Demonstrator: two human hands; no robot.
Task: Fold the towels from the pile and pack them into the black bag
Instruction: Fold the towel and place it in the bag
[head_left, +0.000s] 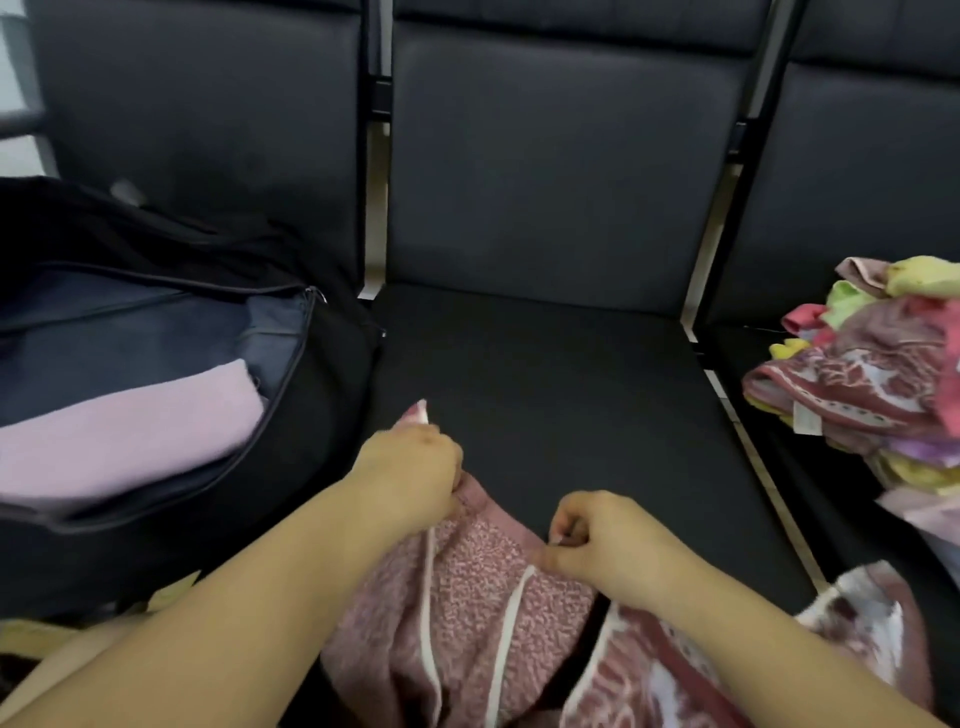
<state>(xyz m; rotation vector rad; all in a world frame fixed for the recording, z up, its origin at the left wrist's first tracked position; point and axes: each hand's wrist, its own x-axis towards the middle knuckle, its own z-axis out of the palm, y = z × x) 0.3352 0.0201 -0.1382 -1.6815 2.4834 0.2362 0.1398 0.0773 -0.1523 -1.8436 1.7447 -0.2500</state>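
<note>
A pink patterned towel (457, 613) with white stripes lies bunched at the front edge of the middle black seat (571, 405). My left hand (410, 473) grips one of its upper corners, which pokes out past the fingers. My right hand (602, 545) pinches the towel's edge a little to the right. The black bag (322, 415) sits unzipped on the left seat with a folded light pink towel (130, 431) inside. The pile of coloured towels (872, 374) rests on the right seat.
Black padded backrests (561, 156) rise behind the three seats. Narrow gaps with metal frame separate the seats. Another red and white patterned cloth (857, 623) hangs at the lower right near my right forearm.
</note>
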